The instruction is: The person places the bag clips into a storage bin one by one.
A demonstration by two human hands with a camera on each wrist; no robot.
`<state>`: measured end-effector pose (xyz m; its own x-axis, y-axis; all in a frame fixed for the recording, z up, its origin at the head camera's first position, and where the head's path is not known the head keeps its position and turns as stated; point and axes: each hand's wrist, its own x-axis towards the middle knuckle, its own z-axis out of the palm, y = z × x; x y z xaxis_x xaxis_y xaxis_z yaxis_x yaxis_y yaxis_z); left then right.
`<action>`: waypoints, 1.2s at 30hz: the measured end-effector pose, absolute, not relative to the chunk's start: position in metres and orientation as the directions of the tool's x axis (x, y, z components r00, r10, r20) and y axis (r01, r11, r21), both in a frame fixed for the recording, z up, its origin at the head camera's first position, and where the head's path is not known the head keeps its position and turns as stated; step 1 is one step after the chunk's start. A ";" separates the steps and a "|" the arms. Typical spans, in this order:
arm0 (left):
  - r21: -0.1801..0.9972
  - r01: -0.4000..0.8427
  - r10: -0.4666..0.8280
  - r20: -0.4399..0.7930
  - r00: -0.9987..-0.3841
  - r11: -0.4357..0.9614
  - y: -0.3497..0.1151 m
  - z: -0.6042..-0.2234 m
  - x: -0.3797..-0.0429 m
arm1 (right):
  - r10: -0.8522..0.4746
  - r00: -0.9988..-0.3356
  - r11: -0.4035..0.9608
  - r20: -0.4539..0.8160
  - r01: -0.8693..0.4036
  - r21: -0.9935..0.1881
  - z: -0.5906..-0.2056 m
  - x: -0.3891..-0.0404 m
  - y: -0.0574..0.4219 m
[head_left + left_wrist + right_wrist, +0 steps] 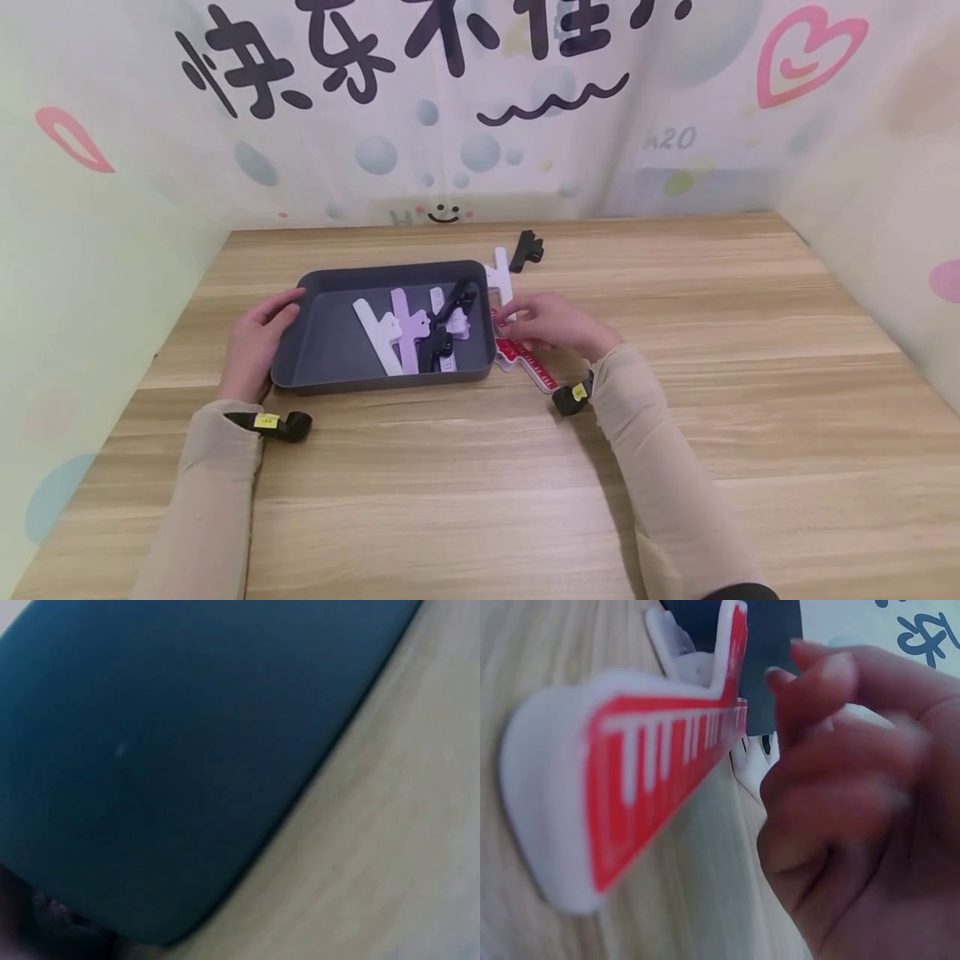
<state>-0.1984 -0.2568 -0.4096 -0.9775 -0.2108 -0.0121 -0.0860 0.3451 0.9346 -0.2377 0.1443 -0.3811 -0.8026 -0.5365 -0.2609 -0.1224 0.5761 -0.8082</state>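
Observation:
My left hand (254, 346) touches the left rim of a dark grey tray (382, 382) with thumb and forefinger. The tray's outer wall (187, 750) fills much of the left wrist view. Inside lie several clips: a white clip (378, 337), a lilac clip (406, 329) and black clips (432, 352). Just beyond the tray's right end, my right hand (558, 323) hovers over a red and white clip (536, 367) with a keyboard-like pattern. In the right wrist view the loosely bent fingers (817, 686) stand apart from that clip, with nothing visible between them.
Against the tray's right end lies another white clip (501, 279). Farther back is a black clip (527, 250). The wooden table (435, 492) meets a printed white curtain (315, 167) behind.

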 end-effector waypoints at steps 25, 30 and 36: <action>0.935 -0.109 -0.220 -0.034 -0.975 0.339 -0.258 -0.411 -0.198 | -0.580 -0.714 0.696 -0.392 -0.183 -0.695 -0.382 -0.233 0.138; 0.927 -0.104 -0.213 -0.026 -0.977 0.361 -0.257 -0.410 -0.198 | -0.587 -0.712 0.667 -0.386 -0.154 -0.729 -0.386 -0.236 0.143; 0.930 -0.098 -0.207 -0.024 -0.978 0.356 -0.256 -0.409 -0.198 | -0.576 -0.711 0.629 -0.404 -0.071 -0.774 -0.386 -0.237 0.147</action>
